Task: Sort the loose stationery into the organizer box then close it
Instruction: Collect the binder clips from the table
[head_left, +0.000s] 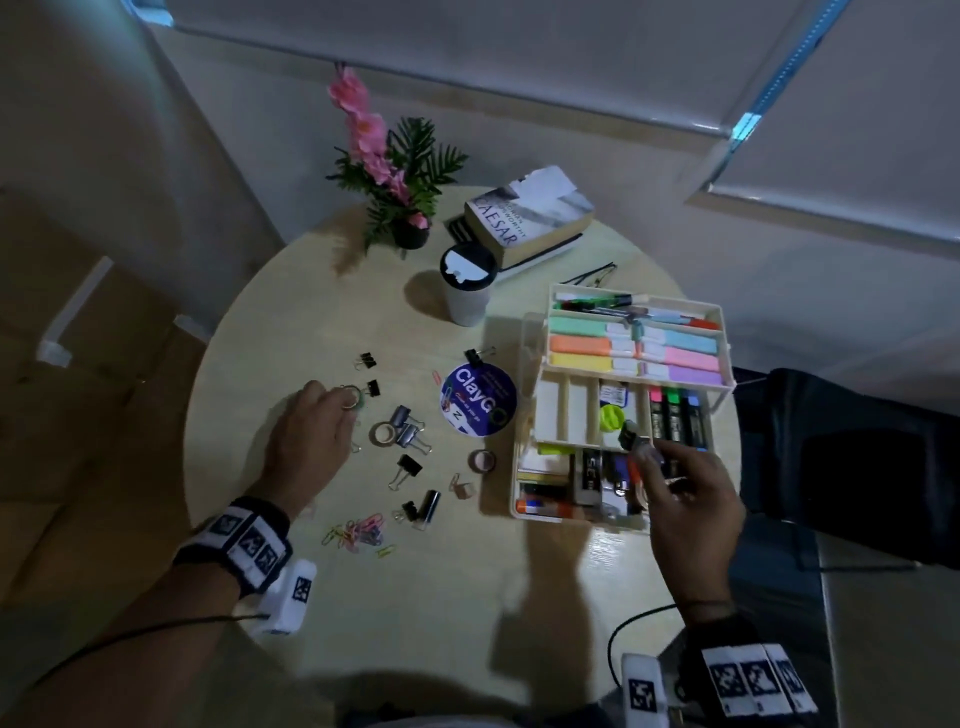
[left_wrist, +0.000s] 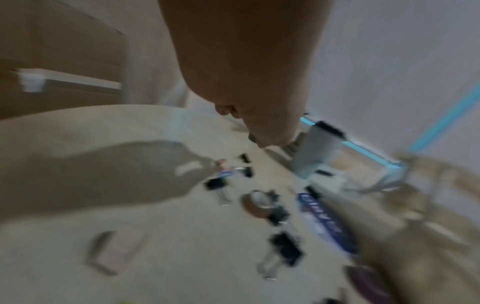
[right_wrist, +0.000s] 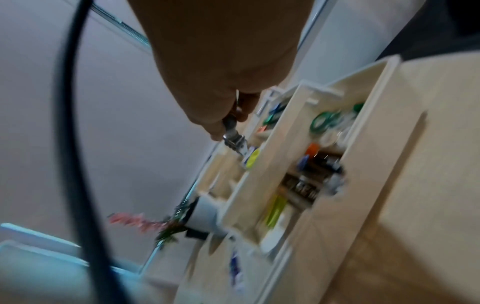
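The cream organizer box (head_left: 523, 415) stands open at the table's right, its upper tray holding pastel highlighters (head_left: 634, 345). Above the divided middle tray, my right hand (head_left: 647, 453) pinches a silver and black binder clip (head_left: 632, 435) by its handles. The right wrist view shows the same binder clip (right_wrist: 233, 140) below my right hand (right_wrist: 226, 131), just over the box (right_wrist: 363, 144). Left of centre, my left hand (head_left: 345, 402) pinches a green tape ring (head_left: 354, 397). The left wrist view is blurred; my left hand (left_wrist: 255, 142) there has curled fingers. Several binder clips (head_left: 410, 431), tape rolls (head_left: 383, 434) and coloured paper clips (head_left: 358, 535) lie loose.
A round blue ClayGo sticker (head_left: 478, 400) lies beside the box. At the back stand a lidded cup (head_left: 467, 286), stacked books (head_left: 530, 218), a potted pink flower (head_left: 389, 176) and glasses (head_left: 592, 275). A dark bag (head_left: 852, 457) sits to the right of the table.
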